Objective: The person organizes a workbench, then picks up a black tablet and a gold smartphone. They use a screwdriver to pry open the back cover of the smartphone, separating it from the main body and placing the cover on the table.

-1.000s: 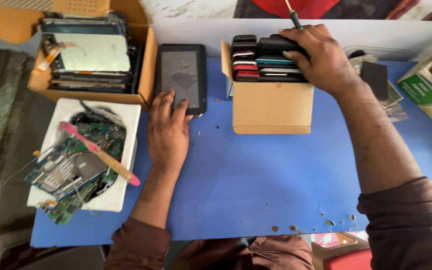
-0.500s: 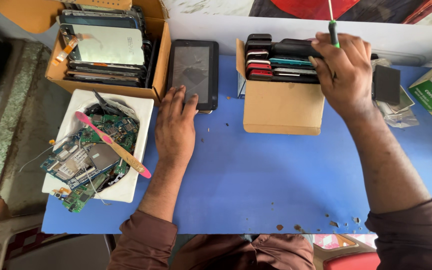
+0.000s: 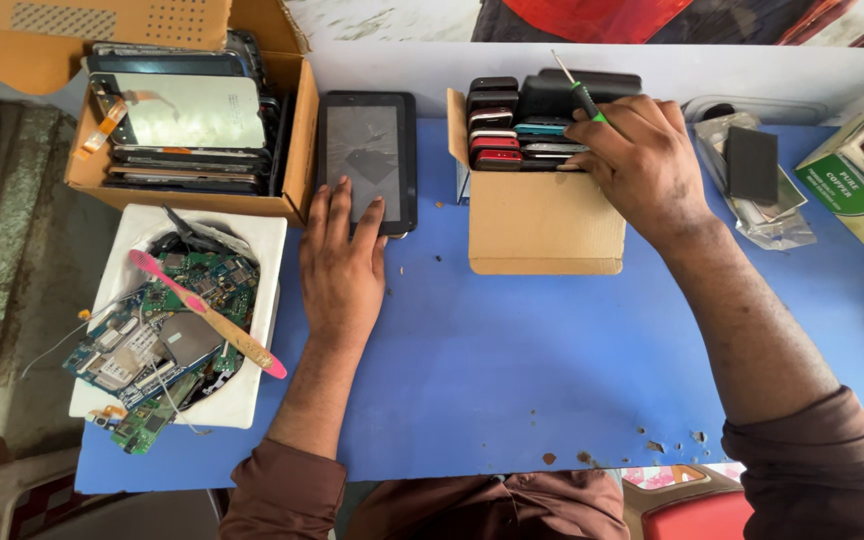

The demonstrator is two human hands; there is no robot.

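Note:
My left hand (image 3: 340, 265) lies flat on the blue table (image 3: 512, 370), its fingertips resting on the lower edge of a black tablet with a cracked screen (image 3: 366, 155). My right hand (image 3: 642, 165) is over a small cardboard box (image 3: 542, 225) packed with several upright phones (image 3: 497, 125). Its fingers reach in among the phones and it grips a thin green-handled screwdriver (image 3: 577, 92), tip pointing up and away.
A larger cardboard box of tablets and screens (image 3: 187, 125) stands at the back left. A white tray (image 3: 257, 245) holds circuit boards (image 3: 152, 340) and a pink toothbrush (image 3: 207, 313). At the right lie a plastic bag with a dark part (image 3: 752, 170) and a green-white carton (image 3: 857, 195).
My right hand has lowered onto the phones in the small box, with the screwdriver tilting. My left hand stays on the tablet's edge. The view has shifted slightly.

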